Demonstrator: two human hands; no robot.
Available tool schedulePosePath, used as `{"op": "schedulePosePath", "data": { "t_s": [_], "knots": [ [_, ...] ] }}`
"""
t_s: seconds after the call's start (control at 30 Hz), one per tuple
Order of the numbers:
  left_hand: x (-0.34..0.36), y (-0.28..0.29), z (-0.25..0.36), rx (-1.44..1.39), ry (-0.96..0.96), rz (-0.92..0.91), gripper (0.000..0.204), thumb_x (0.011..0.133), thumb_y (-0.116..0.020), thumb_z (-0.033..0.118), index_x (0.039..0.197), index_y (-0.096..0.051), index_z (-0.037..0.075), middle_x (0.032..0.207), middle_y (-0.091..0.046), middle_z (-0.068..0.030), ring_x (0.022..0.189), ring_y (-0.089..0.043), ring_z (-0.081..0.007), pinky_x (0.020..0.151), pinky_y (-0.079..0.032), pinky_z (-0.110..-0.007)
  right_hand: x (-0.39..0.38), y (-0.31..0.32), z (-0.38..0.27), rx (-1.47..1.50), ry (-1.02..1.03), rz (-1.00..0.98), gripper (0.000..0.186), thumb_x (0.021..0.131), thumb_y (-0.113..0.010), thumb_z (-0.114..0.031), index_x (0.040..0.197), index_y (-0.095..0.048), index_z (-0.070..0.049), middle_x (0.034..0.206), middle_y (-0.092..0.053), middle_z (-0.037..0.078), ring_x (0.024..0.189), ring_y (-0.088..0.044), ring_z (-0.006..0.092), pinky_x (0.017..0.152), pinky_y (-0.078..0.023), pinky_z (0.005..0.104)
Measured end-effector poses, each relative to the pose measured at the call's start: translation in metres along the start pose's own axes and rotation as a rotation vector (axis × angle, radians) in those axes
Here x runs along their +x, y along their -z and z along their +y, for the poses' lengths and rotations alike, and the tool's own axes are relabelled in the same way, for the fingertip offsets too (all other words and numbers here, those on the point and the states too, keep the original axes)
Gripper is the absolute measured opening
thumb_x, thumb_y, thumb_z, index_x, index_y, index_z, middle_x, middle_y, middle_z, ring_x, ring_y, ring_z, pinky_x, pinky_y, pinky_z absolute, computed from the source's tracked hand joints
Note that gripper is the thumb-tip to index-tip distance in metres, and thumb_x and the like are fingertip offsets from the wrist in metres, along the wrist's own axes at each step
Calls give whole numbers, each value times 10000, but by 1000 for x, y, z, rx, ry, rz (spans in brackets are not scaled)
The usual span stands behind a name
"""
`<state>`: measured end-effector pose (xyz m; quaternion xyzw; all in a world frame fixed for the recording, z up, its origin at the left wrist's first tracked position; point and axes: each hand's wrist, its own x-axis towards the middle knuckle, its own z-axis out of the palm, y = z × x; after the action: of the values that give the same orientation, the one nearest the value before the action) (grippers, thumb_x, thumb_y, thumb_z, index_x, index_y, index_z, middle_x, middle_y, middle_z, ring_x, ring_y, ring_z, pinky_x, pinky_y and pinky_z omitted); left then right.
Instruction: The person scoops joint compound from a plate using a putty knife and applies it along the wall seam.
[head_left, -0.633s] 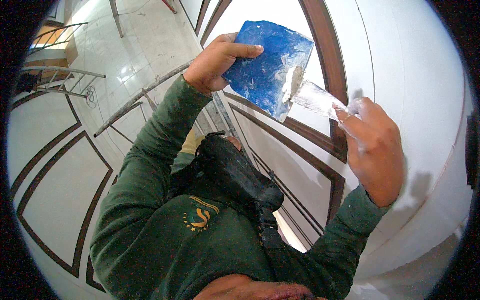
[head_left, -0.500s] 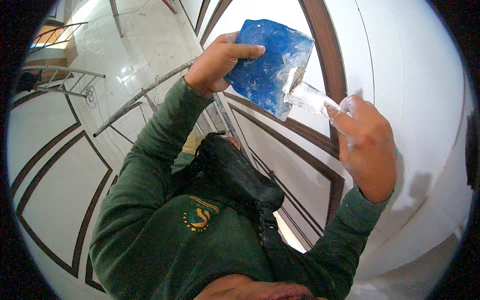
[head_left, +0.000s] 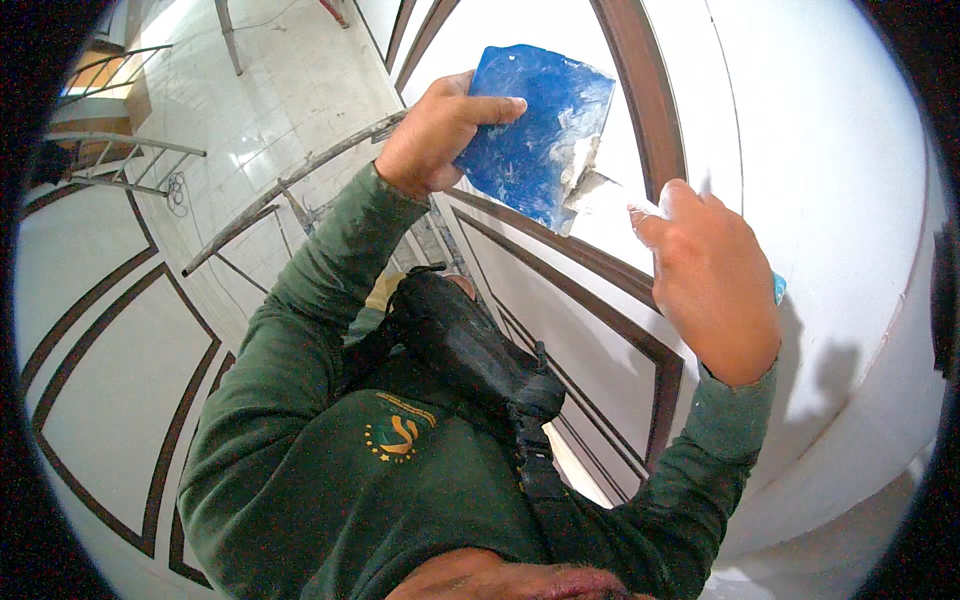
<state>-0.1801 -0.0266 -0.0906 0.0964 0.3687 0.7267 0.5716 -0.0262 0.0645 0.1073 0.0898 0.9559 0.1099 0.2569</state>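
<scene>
My left hand point(head_left: 440, 130) grips a flat blue board point(head_left: 530, 125) by its left edge, thumb across the top face. Whitish smears cover the board, and a lump of white putty point(head_left: 583, 158) sits along its right edge. A putty knife point(head_left: 603, 200) coated in white is in my right hand point(head_left: 712, 270), its blade against the board's lower right edge beside the lump. White residue marks the fingers of that hand. A small turquoise end point(head_left: 780, 288) shows past the palm, probably of the knife's handle.
A white wall with brown wooden trim point(head_left: 645, 95) rises close on the right. Metal scaffold tubing point(head_left: 290, 185) stands below on the left, over a pale tiled floor point(head_left: 275, 90). Farther left is another metal frame point(head_left: 150, 165) near a coiled cable point(head_left: 177, 195). A black bag point(head_left: 465, 335) hangs across my chest.
The right hand has turned, and the putty knife has shifted slightly left and down along the board's edge. The blue board has moved a little left. Both hands keep their hold.
</scene>
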Motion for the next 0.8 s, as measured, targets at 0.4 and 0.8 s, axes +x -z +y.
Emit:
{"op": "schedulePosePath", "data": {
  "t_s": [0.4,0.8],
  "knots": [
    [6,37,7,8,-57,91,243,871,-604,156,1048,-584,-8,936,-670,-111,786,-684,-182,718,-571,-296,-52,-37,69,713,-325,149,217,841,-585,-20,1041,-662,10,875,-654,162,750,-624,223,677,-498,314],
    [1,88,-9,-110,74,281,353,864,-611,168,1148,-537,-28,938,-652,-125,725,-664,-203,633,-555,-300,-54,-74,38,1351,-647,1608,246,905,-567,-88,1092,-525,66,908,-581,129,714,-564,192,551,-492,330]
  ]
}}
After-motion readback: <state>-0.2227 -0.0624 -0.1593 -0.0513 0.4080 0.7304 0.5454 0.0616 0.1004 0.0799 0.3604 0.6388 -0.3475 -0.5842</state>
